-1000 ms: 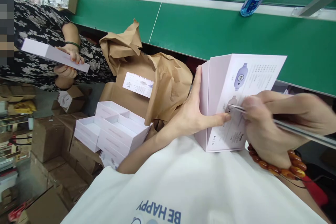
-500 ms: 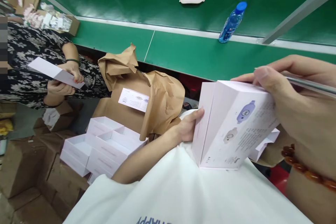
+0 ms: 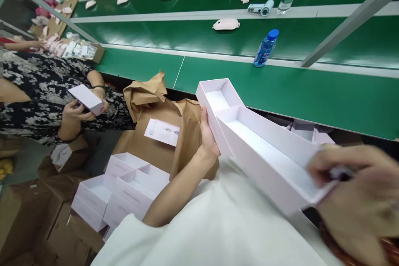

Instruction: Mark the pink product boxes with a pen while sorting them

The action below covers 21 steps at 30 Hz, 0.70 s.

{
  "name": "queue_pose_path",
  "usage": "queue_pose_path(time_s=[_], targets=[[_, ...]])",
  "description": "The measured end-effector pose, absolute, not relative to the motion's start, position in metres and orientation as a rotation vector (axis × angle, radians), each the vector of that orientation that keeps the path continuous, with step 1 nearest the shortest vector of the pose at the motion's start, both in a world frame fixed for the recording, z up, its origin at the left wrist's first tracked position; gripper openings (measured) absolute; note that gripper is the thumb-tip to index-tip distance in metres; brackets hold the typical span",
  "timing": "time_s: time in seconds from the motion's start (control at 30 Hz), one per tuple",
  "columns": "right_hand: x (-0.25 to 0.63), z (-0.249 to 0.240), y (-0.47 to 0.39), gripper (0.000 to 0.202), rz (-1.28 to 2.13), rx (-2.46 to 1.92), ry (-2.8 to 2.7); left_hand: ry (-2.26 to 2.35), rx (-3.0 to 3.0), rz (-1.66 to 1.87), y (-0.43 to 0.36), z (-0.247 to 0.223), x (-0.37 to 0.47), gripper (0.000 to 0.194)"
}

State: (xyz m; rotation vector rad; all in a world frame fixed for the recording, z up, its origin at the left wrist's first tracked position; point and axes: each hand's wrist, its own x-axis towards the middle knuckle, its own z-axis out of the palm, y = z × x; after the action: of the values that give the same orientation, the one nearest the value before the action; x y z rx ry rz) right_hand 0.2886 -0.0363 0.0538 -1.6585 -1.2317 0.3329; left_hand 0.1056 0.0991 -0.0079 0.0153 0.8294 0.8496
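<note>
Two long white open-topped boxes lie against each other before my chest, bare inside. My left hand (image 3: pixel 209 135) is closed on the side of the rear box (image 3: pixel 218 91), thumb up along its wall. The front box (image 3: pixel 264 149) overlaps it, slanting down to the right. At its near end, my right hand (image 3: pixel 346 183) is smeared by motion, its fingers curled over the end wall. Something small and shiny shows by those fingers, too blurred to name. A brown bead bracelet (image 3: pixel 335 245) circles my right wrist.
At left a person's hands (image 3: pixel 84 110) hold a white box (image 3: pixel 87 97). Open white boxes (image 3: pixel 124 187) are stacked beside a paper-lined carton (image 3: pixel 156 149). A blue bottle (image 3: pixel 266 49) and a pale pink device (image 3: pixel 226 24) stand on the green bench (image 3: pixel 280 112).
The boxes have turned from their printed side to their open tops, and the front one has slid right along the other. My right hand has moved down to its near end. The view has shifted upward.
</note>
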Motion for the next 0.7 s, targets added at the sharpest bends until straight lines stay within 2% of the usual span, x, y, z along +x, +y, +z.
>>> queue_pose_path(time_s=[0.07, 0.1, 0.23, 0.3, 0.37, 0.43, 0.47, 0.6, 0.7], targets=[[0.257, 0.035, -0.021, 0.073, 0.034, -1.352, -1.137, 0.824, 0.016, 0.812, 0.092, -0.007, 0.107, 0.087], [0.245, 0.025, -0.012, 0.071, 0.010, -1.312, -1.083, 0.827, 0.013, 0.796, 0.086, -0.006, 0.108, 0.088], [0.223, -0.007, 0.018, 0.074, 0.107, -1.309, -0.973, 0.900, -0.007, 0.762, 0.072, -0.002, 0.107, 0.095], [0.225, -0.015, 0.025, 0.071, 0.209, -1.348, -0.966, 0.976, 0.015, 0.773, 0.076, -0.001, 0.104, 0.093], [0.232, -0.021, 0.028, 0.056, 0.313, -1.397, -0.930, 1.053, 0.094, 0.825, 0.087, 0.000, 0.102, 0.085], [0.247, -0.026, 0.030, 0.029, 0.429, -1.438, -0.858, 1.088, 0.215, 0.887, 0.098, -0.001, 0.104, 0.079], [0.257, -0.029, 0.030, 0.022, 0.514, -1.457, -0.826, 1.081, 0.279, 0.901, 0.101, -0.001, 0.106, 0.077], [0.305, -0.049, 0.010, 0.045, 0.871, -1.647, -0.983, 1.031, 0.430, 0.667, 0.100, -0.009, 0.127, 0.075], [0.341, -0.067, -0.027, 0.057, 0.785, -1.855, -1.063, 0.988, 0.605, 0.455, 0.092, -0.019, 0.141, 0.069]])
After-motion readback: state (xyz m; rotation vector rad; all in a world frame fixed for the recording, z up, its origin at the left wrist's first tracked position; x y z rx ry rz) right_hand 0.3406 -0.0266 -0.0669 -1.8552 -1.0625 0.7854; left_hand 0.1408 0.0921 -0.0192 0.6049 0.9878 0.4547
